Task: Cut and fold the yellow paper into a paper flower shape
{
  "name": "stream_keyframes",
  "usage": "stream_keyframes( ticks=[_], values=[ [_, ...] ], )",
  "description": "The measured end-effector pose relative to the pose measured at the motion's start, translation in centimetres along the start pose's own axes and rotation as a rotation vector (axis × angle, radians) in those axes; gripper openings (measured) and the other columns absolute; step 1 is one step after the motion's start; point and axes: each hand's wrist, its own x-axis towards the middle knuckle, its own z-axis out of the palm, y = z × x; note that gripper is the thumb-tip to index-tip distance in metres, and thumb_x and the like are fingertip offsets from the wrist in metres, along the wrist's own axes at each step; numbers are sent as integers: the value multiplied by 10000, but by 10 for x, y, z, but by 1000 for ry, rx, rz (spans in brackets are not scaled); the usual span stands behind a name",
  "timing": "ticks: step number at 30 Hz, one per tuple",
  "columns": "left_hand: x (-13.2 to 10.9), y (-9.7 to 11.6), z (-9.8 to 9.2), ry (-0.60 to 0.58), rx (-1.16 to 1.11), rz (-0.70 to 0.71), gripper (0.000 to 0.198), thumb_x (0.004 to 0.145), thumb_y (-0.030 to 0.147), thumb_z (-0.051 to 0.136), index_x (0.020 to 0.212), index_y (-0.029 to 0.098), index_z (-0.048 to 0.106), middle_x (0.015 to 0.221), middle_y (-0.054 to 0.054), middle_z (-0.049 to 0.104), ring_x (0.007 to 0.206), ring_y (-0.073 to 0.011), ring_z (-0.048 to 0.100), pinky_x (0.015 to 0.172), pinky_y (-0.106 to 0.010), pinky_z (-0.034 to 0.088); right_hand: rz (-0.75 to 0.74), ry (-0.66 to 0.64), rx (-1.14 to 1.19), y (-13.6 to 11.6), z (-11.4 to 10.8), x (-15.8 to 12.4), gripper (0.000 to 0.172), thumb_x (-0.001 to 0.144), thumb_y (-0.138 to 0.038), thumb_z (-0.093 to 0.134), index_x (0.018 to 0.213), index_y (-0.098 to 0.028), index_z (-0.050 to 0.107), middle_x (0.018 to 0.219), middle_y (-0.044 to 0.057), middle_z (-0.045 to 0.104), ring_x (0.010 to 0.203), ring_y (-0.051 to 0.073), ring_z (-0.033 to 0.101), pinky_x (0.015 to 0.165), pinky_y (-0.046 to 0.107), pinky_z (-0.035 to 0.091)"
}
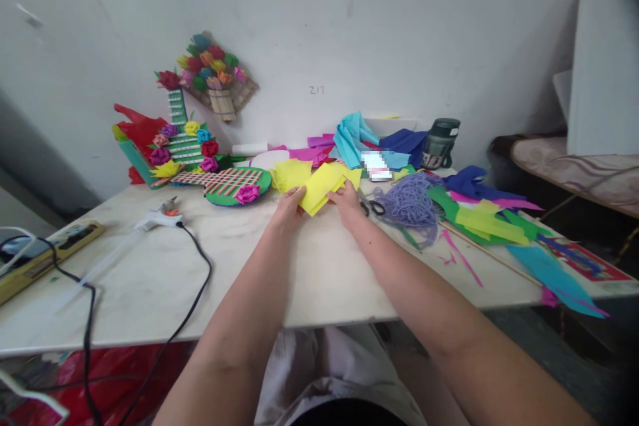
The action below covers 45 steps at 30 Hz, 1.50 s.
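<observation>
My left hand [290, 205] and my right hand [348, 202] reach across the white table [150, 279] and both pinch a sheet of yellow paper [319, 186] at its near edges. The fingers of each hand are closed on the sheet. More yellow paper [288, 173] lies just behind it. Black-handled scissors [373, 207] rest right beside my right hand, and a tangle of purple string [409, 203] lies a little further right.
A white glue gun [160, 217] with a black cord [200, 259] lies at the left. Paper-flower crafts [190, 146] lean on the wall. Coloured paper scraps [479, 219], a thin wooden stick [479, 249] and a dark green jar [440, 142] crowd the right side.
</observation>
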Motion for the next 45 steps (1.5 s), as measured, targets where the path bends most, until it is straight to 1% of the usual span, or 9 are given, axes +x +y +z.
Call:
stream_keyframes(
  ticks=[4,8,11,17,22,27,35,40,45],
  values=[
    [3,-5,-3,-6,183,9,301,583,250,700,827,128,574,752,-64,645,685,-174,615,661,-302,489,14,15,-49,-2,0,-1,370,541,-203,628,880,-194,480,701,-14,614,557,118,547,439,210,416],
    [5,-6,0,79,431,203,445,545,263,716,955,153,581,893,-67,643,788,-179,605,704,-278,463,22,-3,-104,-6,-1,-3,341,568,-212,608,887,-187,490,689,-8,620,531,112,540,423,202,398],
    [-2,0,8,-19,530,201,406,613,386,654,928,132,622,910,-78,649,881,-217,583,728,-265,443,3,-22,-140,-8,0,-5,357,570,-218,613,908,-185,502,701,-4,622,543,119,546,436,216,409],
    [-14,2,14,-302,420,-13,396,627,370,658,913,98,621,829,-98,655,731,-199,608,634,-262,450,-2,-75,-101,-10,2,-7,500,558,-210,636,1036,-176,493,625,-30,590,568,137,561,498,258,449],
    [-1,1,1,-109,291,-89,292,647,312,638,857,111,615,799,-96,661,697,-199,619,591,-277,471,-8,-27,-26,-4,-2,0,368,591,-209,590,949,-173,514,704,-8,614,638,137,572,610,285,456],
    [2,11,-8,-2,35,-37,263,647,198,623,903,144,598,902,-63,659,820,-168,617,724,-267,487,-65,129,-263,4,-13,11,181,621,-329,555,596,-190,443,531,-56,475,545,113,463,503,230,363],
    [-4,10,-9,-106,106,-125,272,565,104,645,834,105,613,773,-73,670,741,-180,632,689,-277,504,-101,169,-408,2,-14,8,292,675,-377,481,527,-210,294,477,-75,245,482,88,278,445,221,213],
    [-8,9,-6,-189,187,-161,281,538,139,684,807,114,605,787,-76,668,702,-182,636,654,-286,508,-85,44,-395,0,-11,3,259,677,-377,466,549,-208,316,499,-75,281,498,89,295,469,220,234],
    [-10,12,-3,-245,69,-166,355,570,193,645,919,147,595,848,-72,666,792,-195,630,724,-307,496,-135,81,-542,0,-11,3,273,693,-370,449,536,-213,290,497,-67,269,517,101,288,488,232,229]
  ],
)
